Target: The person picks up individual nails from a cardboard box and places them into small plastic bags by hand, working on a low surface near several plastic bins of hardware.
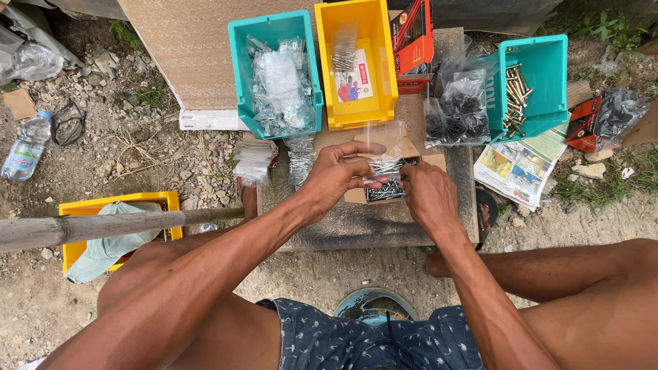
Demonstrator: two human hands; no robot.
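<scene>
Both my hands meet over a grey slab on the ground. My left hand pinches the open top of a small clear plastic bag that holds several silvery screws. My right hand grips the same bag at its lower right side, fingers closed against it. Under the bag lies an open cardboard box of dark screws.
Behind the slab stand a teal bin of filled clear bags, a yellow bin with screws and a card, a second teal bin with brass screws, black bagged screws, red boxes. A yellow bin, wooden pole and bottle lie left.
</scene>
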